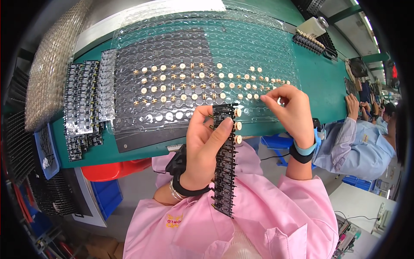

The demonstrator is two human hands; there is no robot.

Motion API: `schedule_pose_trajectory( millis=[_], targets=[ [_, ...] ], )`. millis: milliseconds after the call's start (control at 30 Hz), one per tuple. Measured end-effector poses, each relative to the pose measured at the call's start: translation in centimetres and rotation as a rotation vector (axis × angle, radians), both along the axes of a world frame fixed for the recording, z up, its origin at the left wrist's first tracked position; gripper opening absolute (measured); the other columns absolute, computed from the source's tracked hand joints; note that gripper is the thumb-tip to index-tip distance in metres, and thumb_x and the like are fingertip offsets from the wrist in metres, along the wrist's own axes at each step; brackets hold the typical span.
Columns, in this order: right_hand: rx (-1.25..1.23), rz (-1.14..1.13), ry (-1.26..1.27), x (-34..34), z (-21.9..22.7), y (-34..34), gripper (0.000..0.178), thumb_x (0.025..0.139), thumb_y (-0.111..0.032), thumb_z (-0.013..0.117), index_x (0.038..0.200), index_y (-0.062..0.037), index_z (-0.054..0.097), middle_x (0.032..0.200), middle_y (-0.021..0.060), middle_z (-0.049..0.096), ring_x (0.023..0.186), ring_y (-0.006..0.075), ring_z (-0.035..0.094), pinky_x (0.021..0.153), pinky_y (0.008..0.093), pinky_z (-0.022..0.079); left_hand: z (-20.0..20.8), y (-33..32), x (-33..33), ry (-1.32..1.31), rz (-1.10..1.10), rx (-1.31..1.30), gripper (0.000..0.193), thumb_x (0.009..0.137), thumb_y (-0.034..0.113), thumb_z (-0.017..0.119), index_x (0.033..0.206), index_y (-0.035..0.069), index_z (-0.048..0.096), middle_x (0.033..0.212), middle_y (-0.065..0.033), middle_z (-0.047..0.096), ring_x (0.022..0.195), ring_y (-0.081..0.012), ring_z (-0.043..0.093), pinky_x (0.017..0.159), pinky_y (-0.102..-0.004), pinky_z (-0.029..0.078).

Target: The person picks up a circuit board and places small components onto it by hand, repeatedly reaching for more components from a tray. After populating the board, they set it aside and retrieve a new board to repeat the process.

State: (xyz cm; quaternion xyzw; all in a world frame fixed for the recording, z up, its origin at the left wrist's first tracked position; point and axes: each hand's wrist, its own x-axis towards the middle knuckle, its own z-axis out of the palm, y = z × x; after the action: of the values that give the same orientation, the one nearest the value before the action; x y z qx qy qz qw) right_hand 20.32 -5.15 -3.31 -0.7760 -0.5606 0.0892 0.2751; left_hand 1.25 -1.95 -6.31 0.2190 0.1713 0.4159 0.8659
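Note:
My left hand (205,144) grips a long black circuit board strip (225,172), held upright over my lap. Three small cream round-capped parts (237,126) stick out of the strip's upper right edge. My right hand (290,110) hovers just right of the strip's top, thumb and forefinger pinched together over the near edge of a clear plastic blister tray (258,39). Whether a part sits in that pinch I cannot tell. Rows of the same cream parts (194,84) with brass legs lie in the tray's pockets.
Stacks of black board strips (84,108) lie at the left of the green table (321,82). A pile of mesh trays (51,64) stands far left. Red and blue bins (108,172) sit under the table. Another person in a blue coat (362,144) works at the right.

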Motion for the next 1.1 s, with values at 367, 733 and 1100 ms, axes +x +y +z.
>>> schedule_pose_trajectory(
  millis=[367,733,1100],
  targets=[
    [0.005,-0.05,0.007,-0.9,-1.1,0.8,0.012,0.066,-0.011,0.067,0.069,-0.0004,0.062,0.061,0.0054,0.057,0.053,0.0099,0.045,0.05,0.024,0.037,0.2,0.0,-0.3,-0.019,0.029,-0.012,0.021,0.085,0.005,0.048,0.101,0.001,0.035,0.089,-0.009,0.056,0.071,-0.0081,0.055,0.06,-0.0196,0.045],
    [-0.148,-0.189,-0.052,1.8,-0.3,5.0,0.021,0.069,-0.019,0.065,0.072,0.0019,0.063,0.058,0.0073,0.058,0.049,0.0116,0.05,0.048,0.0251,0.039,0.4,0.1,-0.6,-0.015,0.008,-0.021,0.021,0.085,0.005,0.049,0.1,0.001,0.035,0.089,-0.009,0.056,0.071,-0.0076,0.055,0.061,-0.0202,0.046],
    [-0.156,-0.14,0.02,3.0,-1.6,5.6,0.018,0.068,-0.015,0.065,0.07,0.0029,0.063,0.055,0.004,0.058,0.049,0.0058,0.05,0.045,0.0212,0.039,0.5,0.2,-0.6,0.123,0.017,-0.003,0.023,0.086,0.01,0.047,0.105,0.007,0.035,0.077,-0.005,0.051,0.052,-0.0063,0.049,0.036,-0.0177,0.038]
  ],
)
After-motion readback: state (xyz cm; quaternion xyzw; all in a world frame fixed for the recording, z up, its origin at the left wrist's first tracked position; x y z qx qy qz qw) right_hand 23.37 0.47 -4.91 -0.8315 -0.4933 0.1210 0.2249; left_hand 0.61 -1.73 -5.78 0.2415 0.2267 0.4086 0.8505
